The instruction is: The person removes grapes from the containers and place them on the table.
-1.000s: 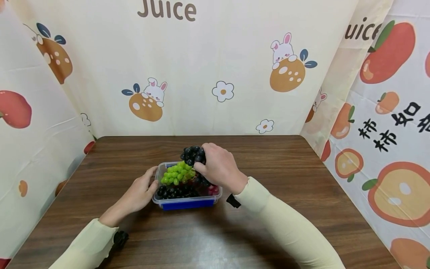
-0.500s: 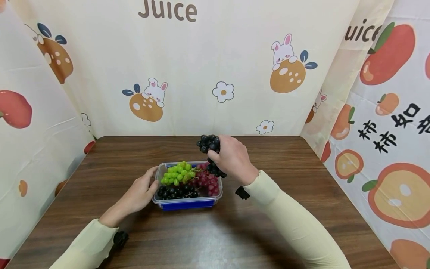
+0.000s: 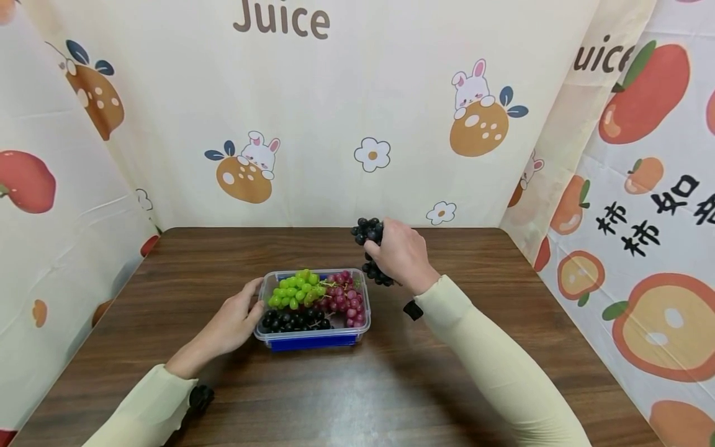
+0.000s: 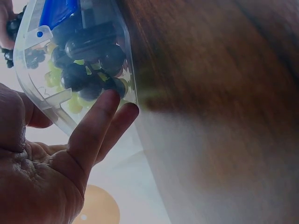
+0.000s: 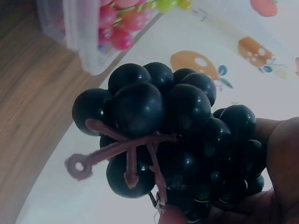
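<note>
My right hand [image 3: 404,255] holds a bunch of black grapes [image 3: 368,233] in the air beyond the container's right end. In the right wrist view the black grapes [image 5: 140,109] show a brownish stem, with fingers and thumb around them. My left hand [image 3: 231,318] rests against the left end of a clear plastic container [image 3: 313,334]; in the left wrist view its fingers [image 4: 96,123] lie fairly straight on the wall. Inside the container are green grapes [image 3: 294,289], red grapes [image 3: 344,295] and another bunch of black grapes [image 3: 293,320].
The container stands on a brown wooden table [image 3: 313,397]. Blue clips [image 3: 313,342] run along its near side. A fruit-printed curtain [image 3: 335,112] closes off the back, with more printed cloth [image 3: 631,205] along the right side.
My right hand has carried the black grapes up and to the right, out from over the container, uncovering the red grapes. The left hand has stayed at the container's left end.
</note>
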Tool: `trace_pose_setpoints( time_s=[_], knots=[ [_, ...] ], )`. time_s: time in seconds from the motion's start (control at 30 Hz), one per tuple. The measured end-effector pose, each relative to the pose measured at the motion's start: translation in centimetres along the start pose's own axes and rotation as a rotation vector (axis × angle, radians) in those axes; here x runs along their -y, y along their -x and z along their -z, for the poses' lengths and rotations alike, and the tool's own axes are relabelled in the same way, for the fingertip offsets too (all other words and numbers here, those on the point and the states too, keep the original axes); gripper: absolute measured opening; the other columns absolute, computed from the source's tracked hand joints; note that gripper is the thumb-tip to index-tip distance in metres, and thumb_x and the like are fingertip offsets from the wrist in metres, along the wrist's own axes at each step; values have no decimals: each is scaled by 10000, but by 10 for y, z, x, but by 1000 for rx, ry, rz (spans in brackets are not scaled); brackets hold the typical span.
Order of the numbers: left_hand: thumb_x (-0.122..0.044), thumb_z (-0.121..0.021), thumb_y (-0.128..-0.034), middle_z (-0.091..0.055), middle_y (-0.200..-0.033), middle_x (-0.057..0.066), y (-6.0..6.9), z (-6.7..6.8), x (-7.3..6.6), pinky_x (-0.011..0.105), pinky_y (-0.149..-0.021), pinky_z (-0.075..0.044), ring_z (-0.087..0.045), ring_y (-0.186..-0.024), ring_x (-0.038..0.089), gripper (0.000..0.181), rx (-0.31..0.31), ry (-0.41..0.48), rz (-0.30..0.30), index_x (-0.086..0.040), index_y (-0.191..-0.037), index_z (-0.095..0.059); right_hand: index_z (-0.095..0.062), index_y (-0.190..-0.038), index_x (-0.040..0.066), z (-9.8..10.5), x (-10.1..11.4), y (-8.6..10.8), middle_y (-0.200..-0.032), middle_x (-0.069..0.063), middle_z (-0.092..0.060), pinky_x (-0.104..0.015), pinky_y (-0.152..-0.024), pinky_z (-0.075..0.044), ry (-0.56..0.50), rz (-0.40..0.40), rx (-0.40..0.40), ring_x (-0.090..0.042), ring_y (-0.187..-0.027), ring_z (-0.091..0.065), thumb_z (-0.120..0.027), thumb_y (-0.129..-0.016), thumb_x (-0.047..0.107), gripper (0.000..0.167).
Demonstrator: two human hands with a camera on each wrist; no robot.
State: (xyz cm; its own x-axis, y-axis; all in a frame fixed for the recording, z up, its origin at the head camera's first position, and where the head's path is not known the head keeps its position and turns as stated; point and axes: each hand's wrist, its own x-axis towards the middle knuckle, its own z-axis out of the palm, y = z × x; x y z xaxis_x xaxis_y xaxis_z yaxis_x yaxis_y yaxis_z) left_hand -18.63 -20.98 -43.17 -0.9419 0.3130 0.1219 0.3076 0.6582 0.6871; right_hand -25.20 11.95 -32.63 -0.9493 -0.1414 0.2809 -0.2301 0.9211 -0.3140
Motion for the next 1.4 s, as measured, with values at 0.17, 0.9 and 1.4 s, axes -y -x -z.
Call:
trace_pose_setpoints(
  time_s=[0.17, 0.9, 1.4],
  knots=[
    [-61, -452, -1077, -552, -1344, 364, 0, 0, 1, 450, -812, -573, -668, -1097, 367, 543, 1, 0, 0, 111, -1549, -247, -580, -875, 80, -6, -11, -5, -805, -63, -590, -416, -597, -514, 34, -24, 19, -243, -685, -592, -679, -961, 348, 298],
    [-75, -442, -1085, -536, -1360, 371, 1, 1, -1, 439, -802, -577, -660, -1116, 378, 552, 14, -2, 6, 109, -1559, -227, -592, -839, 43, -34, -48, -27, -765, -110, -601, -462, -594, -527, 155, -118, 112, -291, -662, -606, -658, -982, 326, 324],
    [-69, -439, -1087, -550, -1356, 354, 1, 0, 0, 514, -888, -558, -629, -1174, 407, 536, 7, -14, -7, 107, -1554, -245, -656, -845, 23, -79, -74, -29, -878, -168, -677, -518, -705, -566, 252, -126, 299, -326, -748, -649, -628, -988, 380, 385]
  ],
)
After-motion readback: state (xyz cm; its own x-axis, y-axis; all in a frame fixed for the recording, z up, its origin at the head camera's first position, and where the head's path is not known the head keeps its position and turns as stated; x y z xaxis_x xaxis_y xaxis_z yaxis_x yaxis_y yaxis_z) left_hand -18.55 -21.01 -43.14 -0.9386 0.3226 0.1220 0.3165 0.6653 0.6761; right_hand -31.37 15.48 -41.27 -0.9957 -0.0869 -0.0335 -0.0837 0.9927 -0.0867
